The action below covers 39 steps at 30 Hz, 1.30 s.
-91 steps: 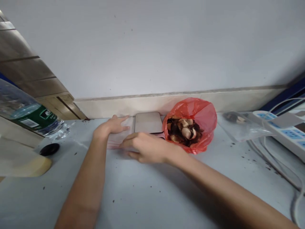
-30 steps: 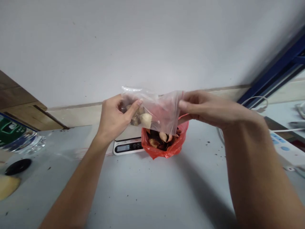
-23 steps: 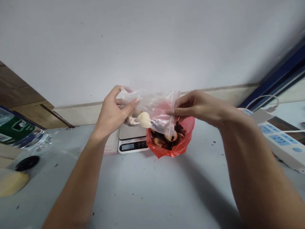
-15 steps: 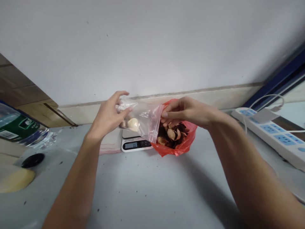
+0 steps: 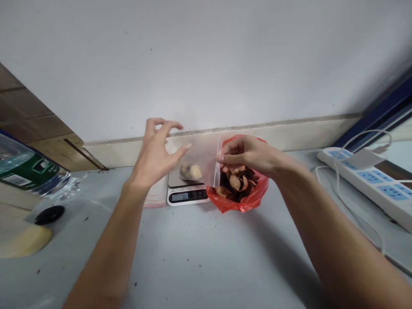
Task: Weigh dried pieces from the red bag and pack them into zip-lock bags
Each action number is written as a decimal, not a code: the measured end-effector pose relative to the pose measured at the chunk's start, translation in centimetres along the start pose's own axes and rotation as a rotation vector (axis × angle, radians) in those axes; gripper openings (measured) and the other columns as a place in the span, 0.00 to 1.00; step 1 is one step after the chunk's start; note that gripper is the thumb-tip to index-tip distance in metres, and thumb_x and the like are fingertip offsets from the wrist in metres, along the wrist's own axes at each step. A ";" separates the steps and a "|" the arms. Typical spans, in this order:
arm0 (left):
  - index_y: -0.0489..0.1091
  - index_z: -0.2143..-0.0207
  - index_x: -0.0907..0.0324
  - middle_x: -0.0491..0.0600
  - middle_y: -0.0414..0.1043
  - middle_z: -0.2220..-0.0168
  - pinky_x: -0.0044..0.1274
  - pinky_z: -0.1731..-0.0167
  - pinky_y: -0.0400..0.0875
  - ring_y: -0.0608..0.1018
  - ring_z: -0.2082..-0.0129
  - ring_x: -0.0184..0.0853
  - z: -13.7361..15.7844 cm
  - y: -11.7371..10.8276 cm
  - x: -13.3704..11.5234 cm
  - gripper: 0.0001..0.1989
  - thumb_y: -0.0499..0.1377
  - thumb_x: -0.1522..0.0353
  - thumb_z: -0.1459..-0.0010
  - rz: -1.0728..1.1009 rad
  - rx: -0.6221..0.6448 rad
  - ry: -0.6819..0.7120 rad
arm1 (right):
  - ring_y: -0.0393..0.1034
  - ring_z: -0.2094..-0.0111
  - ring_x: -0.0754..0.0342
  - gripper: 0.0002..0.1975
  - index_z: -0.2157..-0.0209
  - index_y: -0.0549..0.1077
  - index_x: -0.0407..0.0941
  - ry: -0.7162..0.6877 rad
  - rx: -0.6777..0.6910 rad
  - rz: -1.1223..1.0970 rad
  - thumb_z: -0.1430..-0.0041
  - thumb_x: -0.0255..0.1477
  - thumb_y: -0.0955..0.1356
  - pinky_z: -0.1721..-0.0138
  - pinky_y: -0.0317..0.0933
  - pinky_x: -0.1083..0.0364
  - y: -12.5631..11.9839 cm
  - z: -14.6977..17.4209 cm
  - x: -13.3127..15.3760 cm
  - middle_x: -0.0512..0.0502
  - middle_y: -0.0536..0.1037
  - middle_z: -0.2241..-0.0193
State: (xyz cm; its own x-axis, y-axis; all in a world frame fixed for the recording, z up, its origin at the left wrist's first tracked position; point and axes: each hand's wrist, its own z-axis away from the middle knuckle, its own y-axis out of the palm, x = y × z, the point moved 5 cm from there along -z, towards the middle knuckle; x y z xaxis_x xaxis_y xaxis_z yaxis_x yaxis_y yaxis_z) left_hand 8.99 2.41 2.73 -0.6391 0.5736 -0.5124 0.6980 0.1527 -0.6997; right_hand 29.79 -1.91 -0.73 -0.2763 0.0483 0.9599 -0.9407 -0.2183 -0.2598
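Head view: the right hand (image 5: 251, 153) pinches the clear bag (image 5: 206, 155) between its fingers by the edge, seemingly steadying it over the scale (image 5: 189, 196), left of them; the left hand's (image 5: 156, 158) fingers spread, gripping nothing.

From my end, I saw a pale grey-blue tabletop (image 5: 180, 274) with dark specks (image 5: 135, 284).
On it I made out a digital scale (image 5: 188, 197), flat clear bags (image 5: 155, 200) just left, an open red plastic bag (image 5: 244, 205) just right; farther right lay a power strip (image 5: 380, 187), far left a black disc (image 5: 49, 215).
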 end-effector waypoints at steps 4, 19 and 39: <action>0.80 0.66 0.57 0.49 0.82 0.65 0.28 0.62 0.79 0.80 0.65 0.37 0.7 2.0 -1.9 0.13 0.67 0.56 0.42 0.195 0.452 0.036 | 0.65 0.78 0.59 0.21 0.81 0.76 0.45 -0.035 0.027 -0.056 0.64 0.44 0.83 0.77 0.58 0.58 1.4 -0.5 0.2 0.54 0.74 0.82; 0.84 0.73 0.54 0.43 0.72 0.78 0.23 0.78 0.58 0.65 0.78 0.30 1.5 2.6 -2.3 0.10 0.61 0.65 0.46 0.346 0.649 -0.107 | 0.75 0.73 0.59 0.15 0.77 0.83 0.44 -0.092 0.197 -0.159 0.56 0.39 0.83 0.69 0.69 0.59 2.2 -0.1 0.6 0.50 0.82 0.78; 0.78 0.78 0.58 0.46 0.73 0.77 0.24 0.73 0.65 0.73 0.73 0.34 1.4 1.8 -2.2 0.08 0.59 0.67 0.51 0.238 0.540 -0.149 | 0.70 0.75 0.56 0.11 0.77 0.78 0.44 -0.227 0.059 0.130 0.47 0.35 0.75 0.74 0.61 0.56 2.2 0.0 1.2 0.50 0.78 0.77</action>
State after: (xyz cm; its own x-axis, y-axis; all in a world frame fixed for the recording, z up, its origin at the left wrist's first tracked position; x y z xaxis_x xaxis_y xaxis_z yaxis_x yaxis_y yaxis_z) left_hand 11.25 0.30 1.91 -0.5508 0.4171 -0.7229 0.5899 -0.4182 -0.6907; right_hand 27.42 -2.35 -0.10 -0.3367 -0.2027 0.9195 -0.8851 -0.2651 -0.3825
